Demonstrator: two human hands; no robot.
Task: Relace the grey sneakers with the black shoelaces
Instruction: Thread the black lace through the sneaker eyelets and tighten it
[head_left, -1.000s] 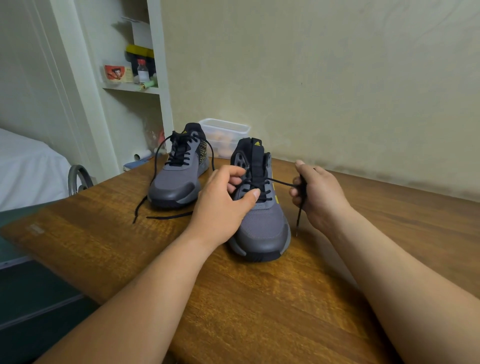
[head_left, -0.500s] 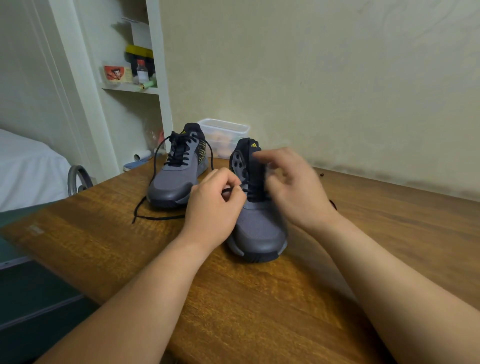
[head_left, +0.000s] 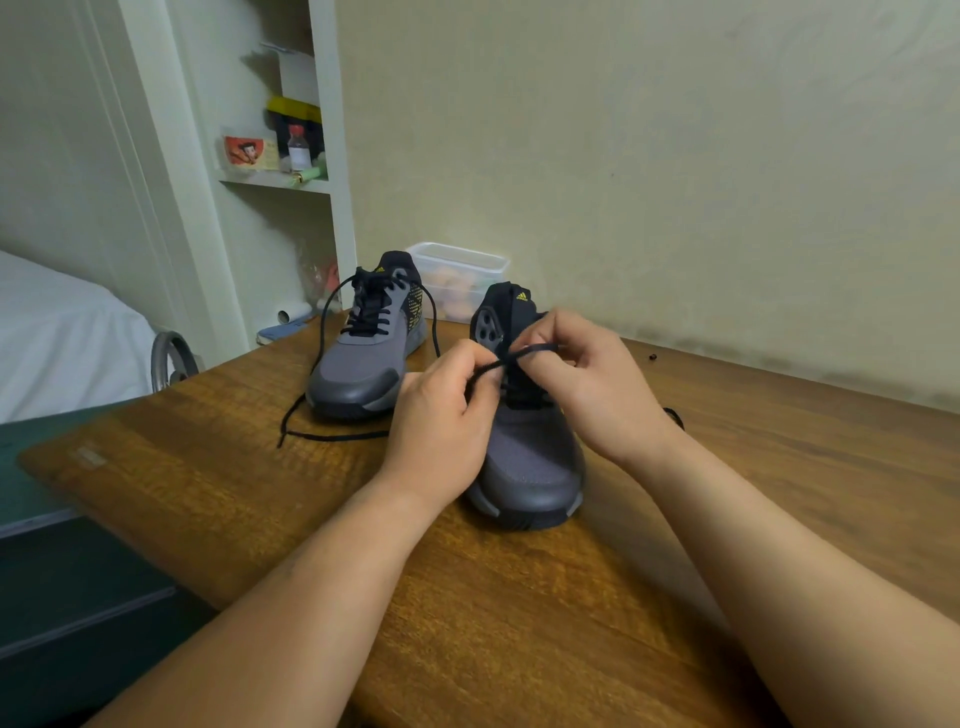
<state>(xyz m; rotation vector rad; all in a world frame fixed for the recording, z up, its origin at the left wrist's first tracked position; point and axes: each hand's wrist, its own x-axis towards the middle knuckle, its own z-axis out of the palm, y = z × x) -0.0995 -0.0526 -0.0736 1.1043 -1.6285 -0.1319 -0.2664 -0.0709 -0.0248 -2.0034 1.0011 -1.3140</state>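
Right now the lace (head_left: 514, 358) runs crosswise over the tongue of the near sneaker (head_left: 524, 467), toe toward the person on the bench (head_left: 260, 493), pinched at one end by the left hand (head_left: 441, 415) and at the other by the right hand (head_left: 587, 379), both just above the shoe.

The wall (head_left: 675, 156) is plain pale beige and runs behind the wooden table (head_left: 519, 623), which has a brown grain and a rounded left corner. A white recessed shelf (head_left: 275, 182) at rear left carries a small bottle (head_left: 298, 148). A white-sheeted bed (head_left: 52, 338) lies at far left. The lighting is dim and even.
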